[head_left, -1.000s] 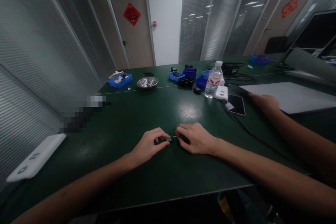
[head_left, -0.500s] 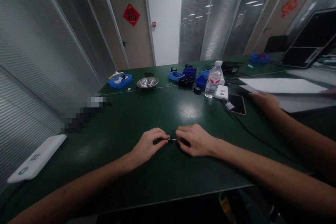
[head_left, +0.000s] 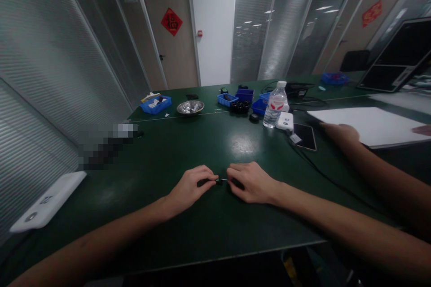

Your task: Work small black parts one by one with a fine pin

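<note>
Over the green tabletop [head_left: 161,157], my left hand [head_left: 193,187] pinches a small dark part with a bit of green [head_left: 218,181] between thumb and fingertips. Its exact kind is too small to make out. Facing it, my right hand [head_left: 251,182] is closed on a thin silver metal rod [head_left: 224,180], whose free end points left and meets or nearly meets the dark part. The rest of that rod is hidden inside my right fingers. Both hands rest low, close to the table surface.
Farther back are a metal dish [head_left: 190,108], a blue tray [head_left: 156,105], a water bottle [head_left: 275,105], a phone [head_left: 305,136] and a dark cable [head_left: 323,170]. At right, another person's hand [head_left: 341,132] holds white sheets [head_left: 373,121]. A white device [head_left: 49,202] lies left.
The other person's white sheets have come down flatter towards the table. My hands keep nearly the same pose; the whole view has shifted slightly.
</note>
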Demonstrator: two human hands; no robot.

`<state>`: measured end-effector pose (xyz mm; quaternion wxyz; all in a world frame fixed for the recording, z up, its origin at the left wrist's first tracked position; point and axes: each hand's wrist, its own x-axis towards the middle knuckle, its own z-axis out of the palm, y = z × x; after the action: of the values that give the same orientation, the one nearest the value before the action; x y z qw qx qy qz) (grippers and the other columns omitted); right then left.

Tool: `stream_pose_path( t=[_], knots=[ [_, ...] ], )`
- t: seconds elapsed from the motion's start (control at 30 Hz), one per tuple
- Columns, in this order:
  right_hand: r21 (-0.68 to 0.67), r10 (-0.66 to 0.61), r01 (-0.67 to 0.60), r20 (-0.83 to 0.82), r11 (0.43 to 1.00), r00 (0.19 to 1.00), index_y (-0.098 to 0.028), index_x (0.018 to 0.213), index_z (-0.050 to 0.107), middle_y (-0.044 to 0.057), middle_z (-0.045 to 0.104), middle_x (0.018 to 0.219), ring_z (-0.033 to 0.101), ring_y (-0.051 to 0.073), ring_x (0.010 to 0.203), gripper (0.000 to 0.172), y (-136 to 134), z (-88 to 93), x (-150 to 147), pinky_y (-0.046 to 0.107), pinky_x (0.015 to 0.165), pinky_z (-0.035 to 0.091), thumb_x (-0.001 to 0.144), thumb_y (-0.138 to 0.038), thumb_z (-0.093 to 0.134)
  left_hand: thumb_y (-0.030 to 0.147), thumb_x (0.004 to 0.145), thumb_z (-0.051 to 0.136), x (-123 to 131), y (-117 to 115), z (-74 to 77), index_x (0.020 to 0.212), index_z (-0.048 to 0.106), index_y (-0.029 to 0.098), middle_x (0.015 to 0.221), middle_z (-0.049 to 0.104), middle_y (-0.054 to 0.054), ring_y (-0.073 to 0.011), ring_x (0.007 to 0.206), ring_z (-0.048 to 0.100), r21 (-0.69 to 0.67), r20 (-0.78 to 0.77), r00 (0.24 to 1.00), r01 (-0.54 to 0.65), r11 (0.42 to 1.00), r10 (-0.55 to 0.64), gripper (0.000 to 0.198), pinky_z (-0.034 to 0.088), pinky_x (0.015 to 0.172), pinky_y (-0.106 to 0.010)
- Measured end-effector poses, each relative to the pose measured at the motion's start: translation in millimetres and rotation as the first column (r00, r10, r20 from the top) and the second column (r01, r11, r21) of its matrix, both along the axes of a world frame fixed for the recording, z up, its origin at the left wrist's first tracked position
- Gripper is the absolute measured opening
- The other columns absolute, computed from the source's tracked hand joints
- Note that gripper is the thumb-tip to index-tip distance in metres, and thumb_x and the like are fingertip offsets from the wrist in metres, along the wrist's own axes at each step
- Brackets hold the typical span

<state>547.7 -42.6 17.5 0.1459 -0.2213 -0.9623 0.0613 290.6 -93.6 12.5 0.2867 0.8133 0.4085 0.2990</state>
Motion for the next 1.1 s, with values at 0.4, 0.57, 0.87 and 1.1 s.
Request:
stream_pose_path(
  t=[0.4, 0.57, 0.87, 1.1],
  knots=[
    [0.095, 0.031, -0.035, 0.041, 0.995, 0.999, -0.019, 0.094, 0.055, 0.003, 0.06, 0.088, 0.049, 0.014, 0.071, 0.007, -1.8, -1.5, -3.0, 0.029, 0.059, 0.029, 0.096, -0.023, 0.05, 0.024, 0.101, 0.058, 1.2, -0.7, -0.2, 0.112, 0.075, 0.02, 0.109, 0.069, -0.007, -0.0186, 0.101, 0.064, 0.033, -0.031, 0.999, 0.013, 0.999, -0.012, 0.02, 0.051, 0.091, -0.033],
    [0.114, 0.07, -0.076, 0.057, 0.991, 0.996, -0.018, 0.095, 0.056, 0.003, 0.06, 0.088, 0.05, 0.015, 0.073, 0.007, -3.6, -0.9, -3.4, 0.029, 0.06, 0.03, 0.096, -0.022, 0.05, 0.023, 0.101, 0.058, 1.1, -1.9, 0.5, 0.113, 0.075, 0.021, 0.111, 0.068, -0.007, -0.0187, 0.102, 0.065, 0.046, -0.045, 0.999, 0.019, 0.999, -0.017, 0.021, 0.051, 0.091, -0.033],
    [0.026, 0.063, -0.063, -0.03, 0.998, 0.998, -0.018, 0.096, 0.055, 0.003, 0.061, 0.088, 0.05, 0.013, 0.069, 0.011, -6.5, -4.6, -8.6, 0.027, 0.06, 0.032, 0.1, -0.022, 0.046, 0.029, 0.101, 0.06, 0.2, 0.4, -3.8, 0.11, 0.077, 0.021, 0.108, 0.071, -0.006, -0.0191, 0.099, 0.066, 0.015, 0.01, 1.0, 0.017, 1.0, -0.017, 0.021, 0.053, 0.091, -0.034],
    [0.001, -0.008, 0.008, -0.056, 1.0, 0.998, -0.018, 0.096, 0.054, 0.003, 0.06, 0.089, 0.05, 0.013, 0.069, 0.01, -6.0, -7.1, -9.4, 0.027, 0.059, 0.031, 0.1, -0.025, 0.047, 0.024, 0.1, 0.061, 0.4, 0.4, -1.2, 0.117, 0.075, 0.023, 0.111, 0.07, -0.006, -0.0184, 0.101, 0.066, -0.016, 0.003, 1.0, 0.0, 1.0, 0.0, 0.023, 0.052, 0.092, -0.033]
  ],
)
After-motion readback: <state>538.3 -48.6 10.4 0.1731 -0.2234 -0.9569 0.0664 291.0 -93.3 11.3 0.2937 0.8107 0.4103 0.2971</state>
